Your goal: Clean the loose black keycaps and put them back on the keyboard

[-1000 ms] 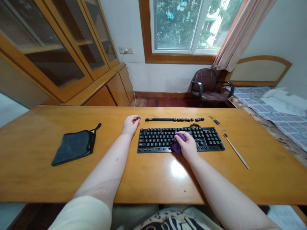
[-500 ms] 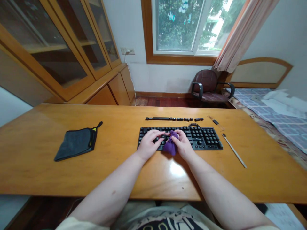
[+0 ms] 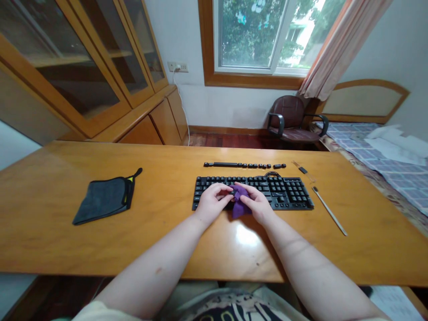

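A purple cloth [image 3: 241, 208] is bunched in my right hand [image 3: 259, 204], its loose end hanging over the keyboard's front edge. My left hand [image 3: 214, 200] is closed in a pinch, its fingertips meeting the cloth around a small black keycap [image 3: 233, 193], which is mostly hidden. Both hands are over the black keyboard [image 3: 294, 196], covering part of its middle. Behind the keyboard lies a row of loose black keycaps [image 3: 225, 165], one of them a long bar.
On the right of the wooden table [image 3: 150, 249] lie a thin-handled brush [image 3: 330, 211] and a wire keycap puller [image 3: 302, 170]. A folded grey cloth [image 3: 105, 199] is at the left. Beyond the table stand a chair [image 3: 289, 118] and a bed [image 3: 364, 142].
My left fingertips have moved right against the purple cloth, pinching the keycap there. The cloth is spread more around the fingers, and my right hand has shifted slightly.
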`<state>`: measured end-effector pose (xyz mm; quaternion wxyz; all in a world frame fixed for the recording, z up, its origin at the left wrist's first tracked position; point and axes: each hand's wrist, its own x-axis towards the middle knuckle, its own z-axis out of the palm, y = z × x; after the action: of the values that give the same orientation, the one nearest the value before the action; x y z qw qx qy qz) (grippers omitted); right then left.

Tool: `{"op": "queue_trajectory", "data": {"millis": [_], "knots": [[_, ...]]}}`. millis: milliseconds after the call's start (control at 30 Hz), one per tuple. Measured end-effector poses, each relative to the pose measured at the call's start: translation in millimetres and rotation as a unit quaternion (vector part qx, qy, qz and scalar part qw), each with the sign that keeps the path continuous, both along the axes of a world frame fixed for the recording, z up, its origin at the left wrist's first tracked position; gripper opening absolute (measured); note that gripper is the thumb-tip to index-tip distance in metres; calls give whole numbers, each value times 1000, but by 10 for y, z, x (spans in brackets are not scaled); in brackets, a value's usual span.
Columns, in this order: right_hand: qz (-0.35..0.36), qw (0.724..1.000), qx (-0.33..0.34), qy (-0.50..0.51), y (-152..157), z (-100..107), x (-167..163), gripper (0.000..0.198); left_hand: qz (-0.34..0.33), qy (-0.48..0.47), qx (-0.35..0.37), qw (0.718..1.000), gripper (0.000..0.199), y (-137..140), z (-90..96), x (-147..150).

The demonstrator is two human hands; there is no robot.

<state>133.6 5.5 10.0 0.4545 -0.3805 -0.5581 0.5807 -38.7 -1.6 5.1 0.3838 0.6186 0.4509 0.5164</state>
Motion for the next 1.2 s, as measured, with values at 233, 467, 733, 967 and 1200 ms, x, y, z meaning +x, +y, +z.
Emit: {"op": "queue_trajectory", "data": {"millis": [233, 467, 733, 967, 1200], "knots": [[-36, 994, 63, -86, 20, -69, -9, 41, -13, -42, -51, 998, 17, 19, -8, 10], [-6, 989, 70, -128, 20, -25, 35, 35, -33, -67, -95, 993, 25, 47, -29, -12], [-80, 984, 64, -144, 5, -28, -4, 18, -5, -119, -122, 985, 25, 45, -24, 17], [-60, 983, 80, -154, -2, -15, -6, 30, -2, -140, -133, 981, 25, 32, -5, 51], [-94, 977, 81, -171, 4, -9, 6, 13, -10, -105, -108, 988, 23, 3, 34, 37]]}}
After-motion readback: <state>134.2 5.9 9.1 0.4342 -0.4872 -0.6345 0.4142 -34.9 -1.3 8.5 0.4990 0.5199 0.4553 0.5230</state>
